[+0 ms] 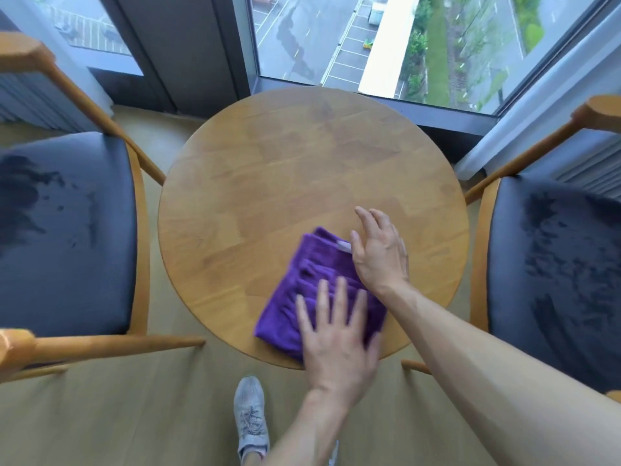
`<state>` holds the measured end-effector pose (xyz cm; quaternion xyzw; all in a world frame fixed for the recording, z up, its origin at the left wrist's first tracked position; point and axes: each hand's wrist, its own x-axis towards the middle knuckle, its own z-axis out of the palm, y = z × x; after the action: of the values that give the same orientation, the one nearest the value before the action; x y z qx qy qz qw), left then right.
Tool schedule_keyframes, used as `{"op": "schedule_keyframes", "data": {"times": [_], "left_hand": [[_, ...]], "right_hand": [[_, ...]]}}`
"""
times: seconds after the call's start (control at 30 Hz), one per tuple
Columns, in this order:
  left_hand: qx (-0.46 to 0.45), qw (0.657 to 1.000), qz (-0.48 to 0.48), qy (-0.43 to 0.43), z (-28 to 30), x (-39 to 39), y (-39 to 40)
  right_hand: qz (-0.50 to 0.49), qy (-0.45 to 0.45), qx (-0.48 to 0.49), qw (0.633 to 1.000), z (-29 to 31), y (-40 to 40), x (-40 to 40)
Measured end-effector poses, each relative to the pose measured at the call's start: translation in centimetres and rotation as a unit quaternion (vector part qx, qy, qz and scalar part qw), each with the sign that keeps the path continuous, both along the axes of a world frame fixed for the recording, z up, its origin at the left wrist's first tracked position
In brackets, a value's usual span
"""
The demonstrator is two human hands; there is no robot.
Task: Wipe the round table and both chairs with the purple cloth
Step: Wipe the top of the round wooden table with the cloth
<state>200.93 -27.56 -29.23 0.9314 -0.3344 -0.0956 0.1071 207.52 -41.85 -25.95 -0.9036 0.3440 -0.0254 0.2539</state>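
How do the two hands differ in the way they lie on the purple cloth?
The left hand lies flat on the near part of the folded purple cloth, fingers spread; the right hand is at the cloth's far right edge, mostly over the round wooden table. The left arm comes from below, the right from the lower right. Both hands are open, gripping nothing.

Round table hemmed in by two chairs

Bare tabletop (302, 169) lies open beyond the purple cloth (302, 280); armchairs (67, 230) (554, 264) flank both sides, window glass (420, 45) behind.
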Motion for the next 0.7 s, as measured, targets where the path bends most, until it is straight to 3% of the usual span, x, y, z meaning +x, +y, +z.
{"op": "schedule_keyframes", "data": {"times": [0.1, 0.2, 0.27, 0.53, 0.7], "left_hand": [[0.012, 0.993, -0.118, 0.003, -0.6, -0.6, 0.2], [0.001, 0.974, -0.219, -0.050, -1.0, 3.6, 3.7], [0.007, 0.969, -0.238, -0.068, -0.9, 7.3, 6.4], [0.068, 0.997, 0.022, -0.027, 1.0, 16.7, 11.9], [0.072, 0.995, 0.044, -0.049, 2.6, 17.8, 10.0]], "right_hand": [[0.014, -0.011, 0.015, 1.000, 0.0, 0.9, 0.6], [0.022, -0.014, 0.019, 0.999, 0.2, 1.4, 1.6], [0.024, -0.014, 0.018, 0.999, 0.4, 1.8, 2.3], [0.020, -0.020, 0.008, 1.000, 0.9, 4.4, 5.0], [-0.001, 0.008, 0.064, 0.998, 0.6, 7.9, 7.7]]}}
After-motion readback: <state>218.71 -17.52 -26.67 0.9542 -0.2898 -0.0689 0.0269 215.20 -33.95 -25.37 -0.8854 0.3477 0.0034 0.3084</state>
